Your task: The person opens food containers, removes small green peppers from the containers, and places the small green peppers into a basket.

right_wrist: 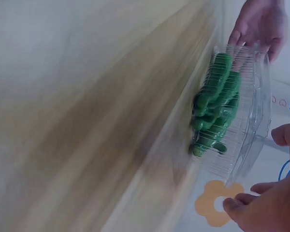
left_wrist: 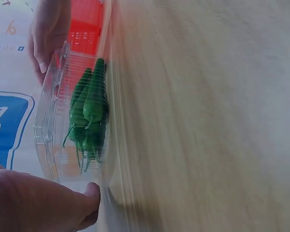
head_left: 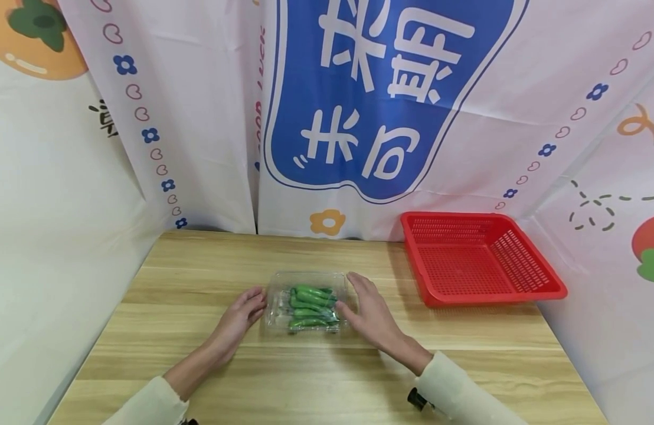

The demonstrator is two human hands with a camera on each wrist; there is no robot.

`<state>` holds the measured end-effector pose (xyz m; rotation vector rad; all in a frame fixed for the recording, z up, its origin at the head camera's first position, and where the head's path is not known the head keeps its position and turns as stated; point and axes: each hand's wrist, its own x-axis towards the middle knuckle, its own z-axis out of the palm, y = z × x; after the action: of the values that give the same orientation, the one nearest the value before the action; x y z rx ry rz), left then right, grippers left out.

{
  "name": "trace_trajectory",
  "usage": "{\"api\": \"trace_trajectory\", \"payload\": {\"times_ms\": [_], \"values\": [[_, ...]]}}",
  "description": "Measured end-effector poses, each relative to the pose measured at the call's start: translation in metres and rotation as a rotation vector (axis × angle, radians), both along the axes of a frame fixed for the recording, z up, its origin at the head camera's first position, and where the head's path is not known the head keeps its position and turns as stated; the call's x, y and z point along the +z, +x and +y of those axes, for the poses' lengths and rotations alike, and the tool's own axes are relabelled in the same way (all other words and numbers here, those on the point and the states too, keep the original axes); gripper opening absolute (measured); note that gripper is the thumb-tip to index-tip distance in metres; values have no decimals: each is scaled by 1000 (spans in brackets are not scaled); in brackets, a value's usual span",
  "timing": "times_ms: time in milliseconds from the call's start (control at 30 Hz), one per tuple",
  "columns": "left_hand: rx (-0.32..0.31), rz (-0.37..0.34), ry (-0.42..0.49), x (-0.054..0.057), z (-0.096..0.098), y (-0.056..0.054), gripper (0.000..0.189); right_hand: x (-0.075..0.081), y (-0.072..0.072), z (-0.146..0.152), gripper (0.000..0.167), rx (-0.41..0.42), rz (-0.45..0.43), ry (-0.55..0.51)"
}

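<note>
Left hand (head_left: 238, 320) and right hand (head_left: 373, 316), ungripping, flank a clamshell (head_left: 277, 307) of green peppers (head_left: 312, 299). Red basket (head_left: 460, 270) right; wood-grain tabletop (head_left: 316, 383), printed curtain (head_left: 210, 118).

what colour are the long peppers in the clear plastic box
The peppers are green; best view: head.

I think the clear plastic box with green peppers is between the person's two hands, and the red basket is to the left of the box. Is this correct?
The side is wrong: the head view shows the red basket to the right. The clear plastic box with green peppers is indeed between the left hand and right hand.
</note>
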<state>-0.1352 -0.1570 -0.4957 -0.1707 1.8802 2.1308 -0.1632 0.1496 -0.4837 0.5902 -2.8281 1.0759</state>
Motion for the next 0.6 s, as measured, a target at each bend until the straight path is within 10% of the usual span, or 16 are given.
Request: {"api": "trace_trajectory", "payload": {"times_ms": [233, 600], "values": [[-7, -16, -61, -3, -4, 7, 48, 8, -1, -7, 54, 126, 315, 146], [-87, -60, -52, -8, -12, 15, 43, 29, -2, -28, 32, 379, 560, 281]]}}
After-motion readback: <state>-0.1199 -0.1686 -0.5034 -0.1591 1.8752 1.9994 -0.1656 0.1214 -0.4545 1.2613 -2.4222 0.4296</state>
